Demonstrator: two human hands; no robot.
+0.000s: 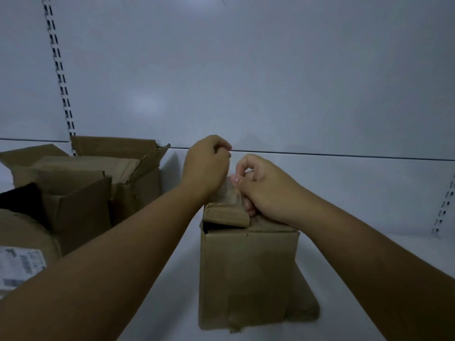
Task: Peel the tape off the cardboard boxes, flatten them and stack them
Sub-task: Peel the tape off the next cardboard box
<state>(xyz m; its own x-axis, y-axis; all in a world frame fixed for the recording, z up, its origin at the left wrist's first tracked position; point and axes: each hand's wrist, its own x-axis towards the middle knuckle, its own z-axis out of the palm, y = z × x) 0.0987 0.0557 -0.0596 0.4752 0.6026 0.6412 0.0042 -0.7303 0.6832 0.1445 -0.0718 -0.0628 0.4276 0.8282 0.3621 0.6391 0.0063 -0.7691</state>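
Pinching tape (227, 193), both hands atop box (248, 274), shelf edge behind

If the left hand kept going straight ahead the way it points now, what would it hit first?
Probably only the pale back wall. The left hand is above the small box and right of the open boxes; depth is hard to judge.

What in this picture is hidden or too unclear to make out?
- Label on the left box: cut by the frame edge, print blurred.
- Left hand: its closed fingers hide whatever it pinches.
- Tape on the small box: clear and dim, its far end hidden behind the right hand.
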